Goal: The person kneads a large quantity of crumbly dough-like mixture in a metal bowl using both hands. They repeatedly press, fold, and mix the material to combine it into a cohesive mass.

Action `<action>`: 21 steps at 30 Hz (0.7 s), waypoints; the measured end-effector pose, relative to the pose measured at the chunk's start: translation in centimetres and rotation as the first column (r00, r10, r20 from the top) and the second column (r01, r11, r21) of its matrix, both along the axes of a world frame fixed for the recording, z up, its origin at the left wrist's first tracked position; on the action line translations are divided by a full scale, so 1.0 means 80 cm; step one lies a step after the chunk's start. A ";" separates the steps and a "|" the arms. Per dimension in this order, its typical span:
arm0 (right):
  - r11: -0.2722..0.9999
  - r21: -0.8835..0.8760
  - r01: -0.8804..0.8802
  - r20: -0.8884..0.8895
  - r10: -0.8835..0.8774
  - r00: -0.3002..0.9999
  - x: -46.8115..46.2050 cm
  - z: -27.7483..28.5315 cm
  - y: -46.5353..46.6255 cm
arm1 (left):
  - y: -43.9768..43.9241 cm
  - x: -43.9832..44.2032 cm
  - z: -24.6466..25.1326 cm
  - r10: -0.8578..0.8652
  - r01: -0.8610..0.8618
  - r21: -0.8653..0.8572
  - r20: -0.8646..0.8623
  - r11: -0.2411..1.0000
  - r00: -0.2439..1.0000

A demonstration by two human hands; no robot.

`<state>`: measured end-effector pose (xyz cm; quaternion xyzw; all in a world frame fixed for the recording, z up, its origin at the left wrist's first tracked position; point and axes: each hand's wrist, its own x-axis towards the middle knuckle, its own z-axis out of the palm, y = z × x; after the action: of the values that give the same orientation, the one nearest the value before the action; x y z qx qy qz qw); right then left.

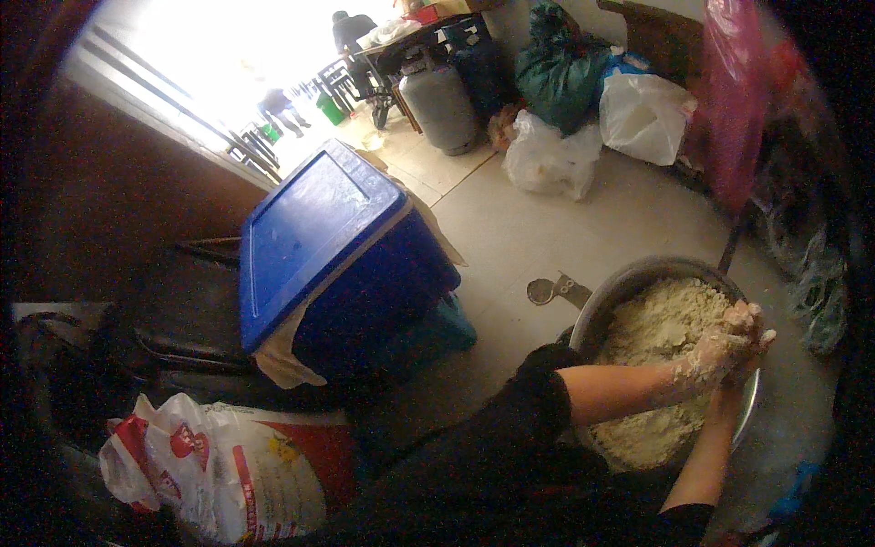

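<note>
A round metal basin at the right holds pale, crumbly dough, in a larger mass at the far side and more near my forearms. Both hands meet over the basin's right side. My left hand is coated with sticky dough crumbs up to the wrist. My right hand is pressed against it and partly covered by it. The fingers overlap and look bent, with dough stuck on them; whether either hand grips a lump is not clear.
Left of the basin, a metal fitting lies on the floor. A blue lidded bin stands centre-left, above a printed plastic sack. Farther off are a grey gas cylinder, a white bag, a green bag and a seated person.
</note>
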<state>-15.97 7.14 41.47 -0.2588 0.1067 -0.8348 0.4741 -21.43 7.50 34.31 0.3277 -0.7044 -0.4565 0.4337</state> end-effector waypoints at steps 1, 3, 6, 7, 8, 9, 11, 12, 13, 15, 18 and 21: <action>0.998 0.051 0.023 0.007 -0.024 1.000 0.002 -0.003 0.002 | -0.004 0.006 0.005 0.076 -0.049 -0.103 0.279 0.993 0.957; 0.984 0.164 0.074 0.013 -0.077 0.997 0.007 -0.010 0.003 | -0.029 0.039 0.001 -0.095 0.110 -0.053 0.224 0.993 0.970; 0.930 0.292 0.221 -0.015 -0.227 0.974 -0.038 -0.007 0.024 | -0.061 0.113 0.069 -0.539 0.567 -0.045 -0.377 0.822 0.753; 0.917 0.334 0.218 0.001 -0.232 0.973 -0.031 -0.010 0.017 | -0.071 0.121 0.068 -0.549 0.531 -0.162 -0.384 0.832 0.743; 0.900 0.379 0.216 0.020 -0.242 0.970 -0.028 -0.010 0.008 | -0.079 0.127 0.065 -0.564 0.491 -0.278 -0.388 0.826 0.729; 0.875 0.438 0.206 0.040 -0.248 0.968 -0.021 -0.012 -0.003 | -0.086 0.136 0.061 -0.572 0.441 -0.378 -0.390 0.814 0.722; 0.798 0.557 0.230 0.086 -0.331 0.940 -0.030 -0.006 -0.007 | -0.103 0.154 0.089 -0.678 0.605 -0.387 -0.077 0.696 0.731; 0.753 0.616 0.231 0.115 -0.376 0.919 -0.024 -0.002 -0.011 | -0.113 0.164 0.100 -0.738 0.699 -0.337 0.019 0.630 0.674; 0.697 0.676 0.239 0.118 -0.423 0.899 -0.012 0.003 -0.019 | -0.118 0.172 0.100 -0.786 0.779 -0.268 0.107 0.567 0.609; 0.390 0.791 0.472 -0.290 -0.440 0.850 0.016 0.005 -0.027 | -0.125 0.161 0.070 -0.713 0.797 -0.252 0.356 0.549 0.604; 0.332 0.785 0.523 -0.466 -0.241 0.851 0.019 -0.031 -0.022 | -0.114 0.149 0.058 -0.635 0.709 -0.212 0.326 0.673 0.700; 0.479 0.669 0.569 -0.492 -0.290 0.821 -0.008 -0.047 -0.014 | -0.099 0.138 0.060 -0.599 0.607 -0.067 0.111 0.792 0.793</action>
<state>-16.60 6.06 37.71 -0.1133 0.6005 -0.7379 0.2865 -10.42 -0.42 39.12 0.0831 -0.8113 -0.5213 0.2512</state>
